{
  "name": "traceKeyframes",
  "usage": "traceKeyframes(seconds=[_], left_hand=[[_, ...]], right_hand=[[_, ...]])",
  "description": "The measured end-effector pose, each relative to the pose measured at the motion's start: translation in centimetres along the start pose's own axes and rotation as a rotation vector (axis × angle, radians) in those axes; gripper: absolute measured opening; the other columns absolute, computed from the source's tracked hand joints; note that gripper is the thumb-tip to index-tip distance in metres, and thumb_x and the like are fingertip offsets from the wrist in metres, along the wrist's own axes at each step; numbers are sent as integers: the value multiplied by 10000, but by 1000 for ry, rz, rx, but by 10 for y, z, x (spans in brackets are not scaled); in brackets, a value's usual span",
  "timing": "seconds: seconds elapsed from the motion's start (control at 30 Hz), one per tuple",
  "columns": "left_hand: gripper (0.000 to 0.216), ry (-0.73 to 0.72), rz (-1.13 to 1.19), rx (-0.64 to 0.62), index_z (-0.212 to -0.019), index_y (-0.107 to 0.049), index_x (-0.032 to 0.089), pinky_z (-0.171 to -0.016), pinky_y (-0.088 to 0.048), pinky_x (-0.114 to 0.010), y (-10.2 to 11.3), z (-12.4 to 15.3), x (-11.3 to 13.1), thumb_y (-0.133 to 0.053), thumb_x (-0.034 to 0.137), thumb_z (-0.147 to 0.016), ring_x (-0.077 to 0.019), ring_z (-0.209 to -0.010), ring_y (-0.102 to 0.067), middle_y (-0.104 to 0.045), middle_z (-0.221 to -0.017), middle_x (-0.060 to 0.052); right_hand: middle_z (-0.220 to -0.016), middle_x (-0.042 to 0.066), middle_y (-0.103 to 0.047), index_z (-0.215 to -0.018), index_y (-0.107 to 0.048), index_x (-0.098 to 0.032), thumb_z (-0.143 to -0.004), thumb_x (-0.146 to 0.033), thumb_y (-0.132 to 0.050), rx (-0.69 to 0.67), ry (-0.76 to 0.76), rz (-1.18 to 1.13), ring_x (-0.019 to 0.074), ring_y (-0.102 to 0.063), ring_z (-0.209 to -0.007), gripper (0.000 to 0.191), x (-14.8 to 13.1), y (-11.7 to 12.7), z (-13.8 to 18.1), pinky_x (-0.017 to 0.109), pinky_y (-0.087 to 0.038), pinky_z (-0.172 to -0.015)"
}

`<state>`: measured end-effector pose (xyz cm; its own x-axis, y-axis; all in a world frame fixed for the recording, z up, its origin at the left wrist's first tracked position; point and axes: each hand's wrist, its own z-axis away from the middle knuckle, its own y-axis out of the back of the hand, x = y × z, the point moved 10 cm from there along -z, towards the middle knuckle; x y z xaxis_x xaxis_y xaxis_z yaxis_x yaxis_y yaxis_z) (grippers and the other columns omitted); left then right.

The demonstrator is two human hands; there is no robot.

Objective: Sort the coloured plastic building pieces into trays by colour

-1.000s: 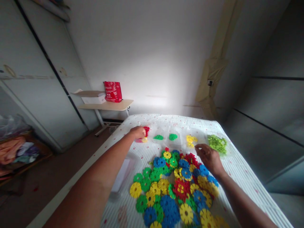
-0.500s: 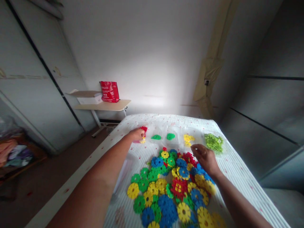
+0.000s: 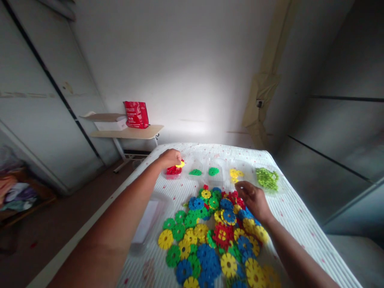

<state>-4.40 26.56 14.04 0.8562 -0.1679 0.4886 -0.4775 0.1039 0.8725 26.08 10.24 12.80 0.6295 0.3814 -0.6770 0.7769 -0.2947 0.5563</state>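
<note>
A heap of red, blue, green and yellow plastic gear discs (image 3: 216, 234) lies on the white ribbed bed cover (image 3: 297, 224). My left hand (image 3: 169, 158) reaches far out and pinches a small yellow disc (image 3: 180, 164) just above a clear tray of red pieces (image 3: 173, 171). My right hand (image 3: 251, 199) rests with fingers curled on the far right part of the heap. Whether it holds a piece is hidden. Beyond the heap lie small groups of green discs (image 3: 204, 172), yellow discs (image 3: 234, 173) and light-green pieces (image 3: 266, 178).
A clear lid or tray (image 3: 147, 222) lies by my left forearm near the bed's left edge. A small side table (image 3: 127, 132) with a red bag (image 3: 136, 114) and a cardboard box stands by the wall. Clothes are piled at far left.
My left hand rose from the cover with the small yellow disc and now hovers over the red pieces. My right hand slid slightly left on the heap.
</note>
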Motion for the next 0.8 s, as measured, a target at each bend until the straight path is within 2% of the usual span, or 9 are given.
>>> traceKeyframes(seconds=[0.07,0.13,0.23,0.33,0.4,0.5,0.57,0.63,0.8], left_hand=[[84,-42,48,30,-600,-596,161,-522,-350,-214,5,17,24,-680,150,-599,-127,-590,-536,-512,-503,40],[51,-101,117,26,-611,-598,163,-503,-331,-204,-5,38,53,-649,163,-612,-107,-550,-513,-526,-515,43],[76,-192,256,-29,-685,-610,166,-483,-338,-186,-40,71,96,-609,241,-671,-78,-497,-477,-542,-545,52],[94,-288,621,-104,-645,-580,152,-452,-320,-180,-73,95,129,-621,236,-646,-65,-455,-440,-508,-519,55],[100,-270,755,-72,-686,-589,148,-442,-325,-180,-84,102,131,-608,243,-660,-64,-435,-439,-507,-522,57],[168,-232,778,120,-835,-615,148,-490,-388,-188,-79,114,115,-589,226,-689,-80,-490,-507,-575,-606,37],[168,-241,685,263,-866,-628,157,-576,-437,-202,-71,129,103,-572,210,-716,-102,-600,-569,-626,-693,9],[129,-262,542,353,-823,-640,167,-644,-456,-215,-67,149,94,-534,186,-752,-121,-698,-597,-646,-754,-11],[173,-297,212,468,-777,-626,181,-723,-465,-257,-76,194,72,-461,133,-800,-150,-793,-595,-630,-798,-32]], right_hand=[[-740,50,-680,-846,-624,-185,-819,-364,-501,-24,-10,-69,150,-615,-596,219,-4,-11,0,243,-492,-564],[-805,55,-672,-945,-602,-177,-823,-375,-510,-64,-14,-165,134,-591,-592,250,-13,-25,1,236,-482,-551],[-845,45,-651,-1047,-560,-175,-825,-395,-519,-143,-10,-295,102,-530,-540,316,-34,-44,5,215,-435,-485],[-703,1,-611,-958,-568,-176,-836,-392,-501,-162,-16,-361,102,-515,-533,257,-48,-50,10,206,-418,-480],[-649,-11,-590,-892,-574,-179,-843,-371,-490,-126,3,-304,110,-530,-542,215,-48,-41,9,206,-428,-498],[-730,31,-643,-873,-605,-175,-843,-333,-485,13,90,-24,136,-587,-613,200,-39,-8,-5,230,-464,-582],[-821,76,-675,-893,-630,-163,-836,-304,-471,121,134,178,166,-626,-691,219,-29,17,-19,263,-483,-656],[-867,105,-683,-927,-647,-148,-813,-277,-471,140,157,311,181,-640,-697,246,-19,29,-33,288,-495,-675],[-809,93,-691,-849,-661,-157,-840,-256,-415,70,215,315,164,-647,-638,265,-19,27,-25,263,-503,-618]])
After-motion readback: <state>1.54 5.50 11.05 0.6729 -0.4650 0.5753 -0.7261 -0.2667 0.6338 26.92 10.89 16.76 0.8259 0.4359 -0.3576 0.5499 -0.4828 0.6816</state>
